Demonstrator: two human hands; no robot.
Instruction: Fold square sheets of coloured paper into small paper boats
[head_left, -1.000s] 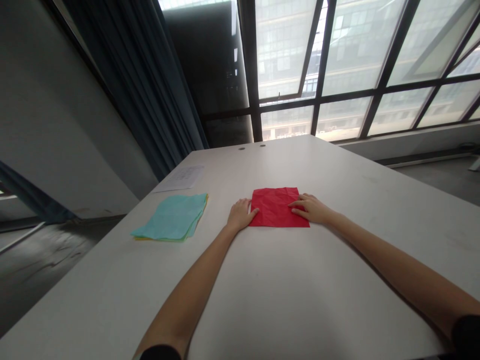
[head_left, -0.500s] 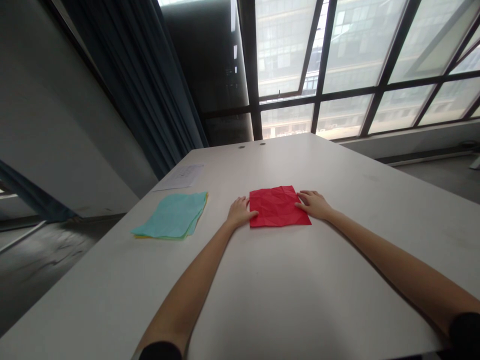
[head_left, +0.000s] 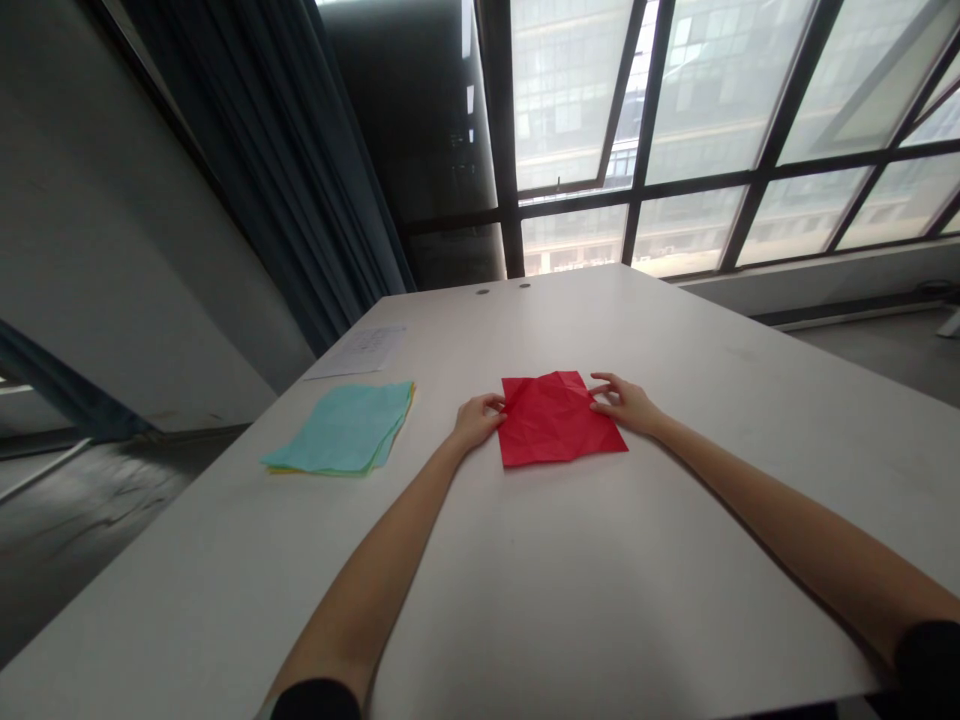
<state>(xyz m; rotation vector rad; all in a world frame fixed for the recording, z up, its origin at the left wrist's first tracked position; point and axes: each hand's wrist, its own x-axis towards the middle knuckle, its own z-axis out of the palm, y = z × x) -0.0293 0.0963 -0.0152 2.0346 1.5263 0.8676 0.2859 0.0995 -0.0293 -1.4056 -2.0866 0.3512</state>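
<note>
A creased square of red paper (head_left: 559,420) is spread between my hands in the middle of the table, its surface slightly raised along the folds. At its left edge, my left hand (head_left: 478,420) is closed, pinching the paper between thumb and fingers. My right hand (head_left: 624,402) is at the opposite edge, with thumb and fingertips closed on the paper there and one finger stretched out beyond it.
A stack of thin sheets (head_left: 345,428), turquoise on top with yellow and green edges below, lies to the left. Behind it is a white printed sheet (head_left: 360,352). The white table (head_left: 525,560) extends toward windows and a dark curtain (head_left: 300,150).
The red paper's near edge has come slightly closer to me and its folds stand up more. My left thumb has drawn in to pinch the left edge; my right fingers have curled at the right edge.
</note>
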